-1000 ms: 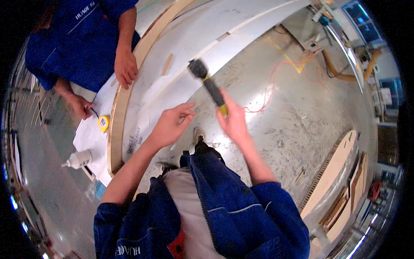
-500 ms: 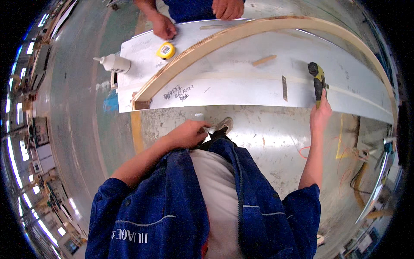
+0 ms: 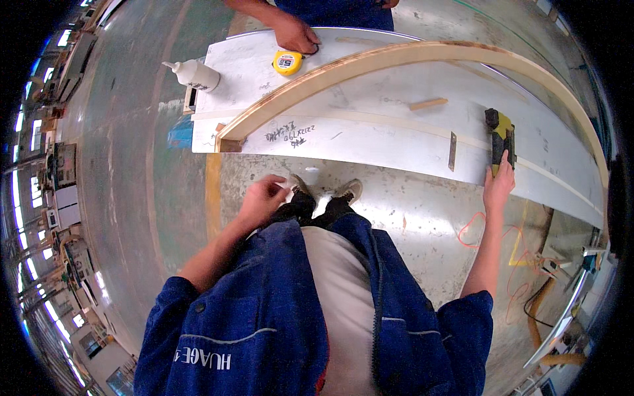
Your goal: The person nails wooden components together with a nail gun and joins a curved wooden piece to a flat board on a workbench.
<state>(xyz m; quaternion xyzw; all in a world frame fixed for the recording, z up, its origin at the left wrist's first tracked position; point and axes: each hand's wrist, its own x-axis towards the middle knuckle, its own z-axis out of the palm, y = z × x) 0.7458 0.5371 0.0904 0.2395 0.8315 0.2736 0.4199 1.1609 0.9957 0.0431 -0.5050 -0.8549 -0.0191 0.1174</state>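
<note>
My right hand (image 3: 499, 187) has its fingers on the handle end of a yellow and black power tool (image 3: 501, 135), which lies on a large white panel (image 3: 370, 142). In front of my body, short of the panel's near edge, my left hand (image 3: 264, 200) hangs loosely bent with its fingers apart and nothing visible in them. A long curved wooden strip (image 3: 317, 78) arches over the panel. Near my right hand lies a flat metal strip (image 3: 452, 152), with a small wooden stick (image 3: 428, 104) farther off.
Across the panel, a co-worker's hand (image 3: 296, 33) rests beside a yellow tape measure (image 3: 287, 63). A white squeeze bottle (image 3: 197, 76) stands at the panel's left end. An orange hose or cord (image 3: 470, 230) lies on the floor at right.
My left hand has moved left, and its fingers have shifted. My right hand stays at the power tool. The co-worker's hand has come closer to the tape measure, and the view has shifted.
</note>
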